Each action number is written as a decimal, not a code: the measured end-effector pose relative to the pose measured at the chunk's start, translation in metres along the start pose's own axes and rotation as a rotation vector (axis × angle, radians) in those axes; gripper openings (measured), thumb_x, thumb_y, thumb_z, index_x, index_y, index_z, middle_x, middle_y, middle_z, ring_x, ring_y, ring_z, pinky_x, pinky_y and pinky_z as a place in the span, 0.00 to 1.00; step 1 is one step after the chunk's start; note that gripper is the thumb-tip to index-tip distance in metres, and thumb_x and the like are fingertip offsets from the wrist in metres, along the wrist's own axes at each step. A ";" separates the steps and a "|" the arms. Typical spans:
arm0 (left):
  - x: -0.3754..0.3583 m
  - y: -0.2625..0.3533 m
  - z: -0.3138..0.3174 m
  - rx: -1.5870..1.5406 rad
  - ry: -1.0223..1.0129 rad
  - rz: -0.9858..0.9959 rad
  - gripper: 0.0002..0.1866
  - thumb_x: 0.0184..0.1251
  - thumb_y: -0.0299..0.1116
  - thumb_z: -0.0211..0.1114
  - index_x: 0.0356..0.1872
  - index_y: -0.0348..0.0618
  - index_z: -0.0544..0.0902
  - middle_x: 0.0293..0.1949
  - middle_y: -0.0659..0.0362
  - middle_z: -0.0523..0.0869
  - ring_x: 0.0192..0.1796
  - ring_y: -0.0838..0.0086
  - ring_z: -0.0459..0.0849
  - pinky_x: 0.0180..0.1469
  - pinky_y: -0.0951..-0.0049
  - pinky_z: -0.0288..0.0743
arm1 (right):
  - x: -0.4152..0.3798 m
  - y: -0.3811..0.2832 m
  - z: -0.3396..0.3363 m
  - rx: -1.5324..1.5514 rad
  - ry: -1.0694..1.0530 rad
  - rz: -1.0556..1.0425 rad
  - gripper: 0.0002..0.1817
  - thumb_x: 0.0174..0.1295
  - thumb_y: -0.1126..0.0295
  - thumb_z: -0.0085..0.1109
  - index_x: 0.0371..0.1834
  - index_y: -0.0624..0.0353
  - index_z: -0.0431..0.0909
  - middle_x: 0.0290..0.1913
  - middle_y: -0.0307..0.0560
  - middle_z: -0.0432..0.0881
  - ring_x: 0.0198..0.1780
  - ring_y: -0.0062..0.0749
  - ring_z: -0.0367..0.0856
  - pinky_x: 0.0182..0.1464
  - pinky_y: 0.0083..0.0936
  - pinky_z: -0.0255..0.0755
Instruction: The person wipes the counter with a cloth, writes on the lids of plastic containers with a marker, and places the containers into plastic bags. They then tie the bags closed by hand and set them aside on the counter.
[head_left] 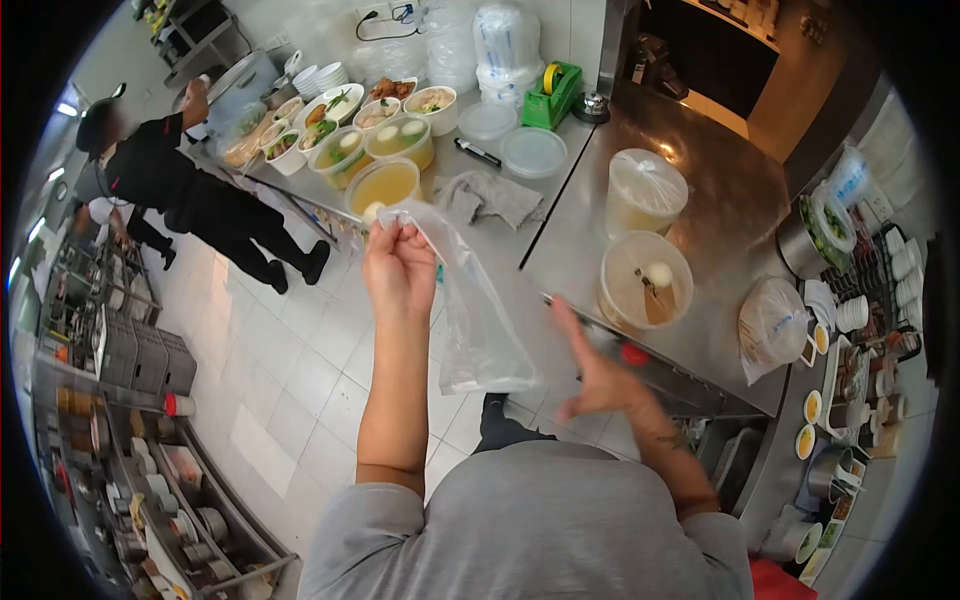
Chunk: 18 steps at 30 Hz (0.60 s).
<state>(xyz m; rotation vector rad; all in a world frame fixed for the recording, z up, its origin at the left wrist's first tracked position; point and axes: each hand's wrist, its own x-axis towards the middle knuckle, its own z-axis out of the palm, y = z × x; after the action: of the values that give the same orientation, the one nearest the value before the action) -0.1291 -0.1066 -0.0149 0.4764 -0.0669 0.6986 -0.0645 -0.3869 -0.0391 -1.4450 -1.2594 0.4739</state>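
Observation:
My left hand (395,262) pinches the top of a clear plastic bag (480,320), which hangs down in front of me. Just beyond that hand stands a tub of yellow broth (386,185) at the counter's edge. My right hand (590,360), slightly blurred, is apart from the bag with its fingers spread, holding nothing. Closest to it on the steel counter is a clear tub (646,280) with an egg and brown pieces inside. Behind that tub stands another one (646,190), wrapped in plastic. A grey cloth (488,198) lies on the counter past the bag.
Several filled bowls (320,130) crowd the back left counter. Two clear lids (533,152), a black marker (477,152) and a green tape dispenser (552,95) lie behind the cloth. A person in black (180,170) stands at the left. A bagged container (772,320) sits at the right.

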 end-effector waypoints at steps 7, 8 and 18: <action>-0.141 -0.047 -0.016 0.725 0.255 -0.238 0.15 0.72 0.38 0.47 0.51 0.38 0.68 0.44 0.48 0.81 0.49 0.59 0.80 0.48 0.64 0.72 | -0.042 0.039 0.064 0.345 0.273 0.479 0.18 0.63 0.72 0.48 0.57 0.57 0.68 0.41 0.44 0.76 0.40 0.22 0.74 0.45 0.20 0.69; -0.162 -0.055 -0.009 1.012 0.229 -0.215 0.19 0.71 0.38 0.49 0.57 0.38 0.65 0.45 0.48 0.81 0.49 0.59 0.80 0.49 0.64 0.71 | -0.044 0.040 0.067 0.308 0.341 0.506 0.15 0.63 0.73 0.46 0.52 0.59 0.70 0.36 0.42 0.76 0.37 0.20 0.73 0.42 0.19 0.69; -0.191 -0.029 0.005 0.635 0.267 -0.704 0.07 0.55 0.25 0.56 0.33 0.34 0.78 0.26 0.56 0.80 0.30 0.71 0.77 0.35 0.72 0.71 | -0.044 0.001 0.069 -0.147 0.274 0.221 0.14 0.56 0.73 0.60 0.45 0.59 0.72 0.30 0.38 0.71 0.30 0.26 0.71 0.30 0.23 0.66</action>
<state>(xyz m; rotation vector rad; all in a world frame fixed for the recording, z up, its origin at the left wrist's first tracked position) -0.2569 -0.2434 -0.0636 0.9452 0.5675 0.0632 -0.1367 -0.3934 -0.0770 -1.7198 -0.9366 0.3202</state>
